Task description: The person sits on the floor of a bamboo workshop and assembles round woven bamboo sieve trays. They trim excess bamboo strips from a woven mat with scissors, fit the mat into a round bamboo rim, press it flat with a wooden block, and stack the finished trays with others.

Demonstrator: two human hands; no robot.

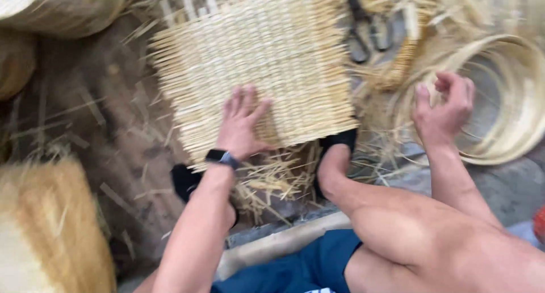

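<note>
A pale woven mat of thin bamboo strips lies on the ground in front of me, its loose strip ends sticking out at the edges. My left hand, with a dark watch on the wrist, rests flat on the mat's near edge, fingers spread. My right hand hovers to the right of the mat over a coil of bamboo hoops; its fingers are curled, and I cannot make out anything in them. My feet in dark shoes pin the mat's near edge.
Loose bamboo slivers litter the ground under the mat. Woven baskets stand at the left, near and far. A pair of shears lies beyond the mat. My bare knee fills the lower right.
</note>
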